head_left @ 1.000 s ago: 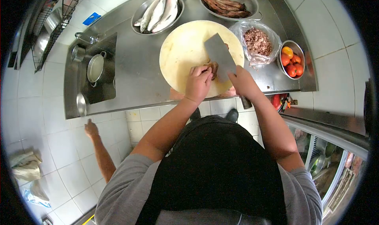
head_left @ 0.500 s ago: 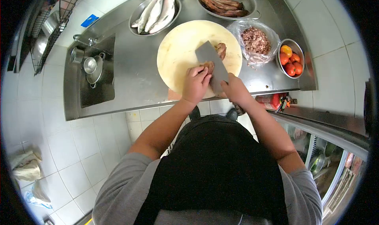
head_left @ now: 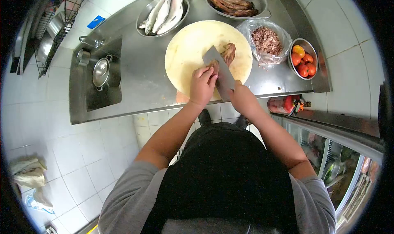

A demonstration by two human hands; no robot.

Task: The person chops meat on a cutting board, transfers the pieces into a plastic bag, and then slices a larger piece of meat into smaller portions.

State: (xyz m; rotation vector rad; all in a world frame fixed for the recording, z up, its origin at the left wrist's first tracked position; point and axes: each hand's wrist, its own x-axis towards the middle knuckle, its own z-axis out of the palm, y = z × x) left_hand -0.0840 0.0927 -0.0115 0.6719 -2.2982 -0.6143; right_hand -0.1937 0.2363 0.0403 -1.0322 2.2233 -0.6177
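A round, pale cutting board (head_left: 184, 41) lies on the steel counter. My right hand (head_left: 243, 98) is closed around the handle of a cleaver (head_left: 224, 79), its wide blade slanting across the board's lower right part. Close against the blade's left side, my left hand (head_left: 202, 86) has its fingers bent over a small piece of brownish meat (head_left: 214, 66), partly hidden by the fingertips. Beyond the blade, a second piece of dark meat (head_left: 228, 54) rests on the board.
Behind the board stand a bowl of whole fish (head_left: 166, 12) and a colander of dark meat strips (head_left: 234, 5). To the right are a plastic bag of chopped meat (head_left: 266, 41) and a bowl of tomatoes (head_left: 303, 61). A sink (head_left: 113, 90) with pots lies left.
The cleaver blade has turned to show a narrower face, and less of the meat by my left fingers shows. Both hands stay nearly in place; the view has shifted slightly.
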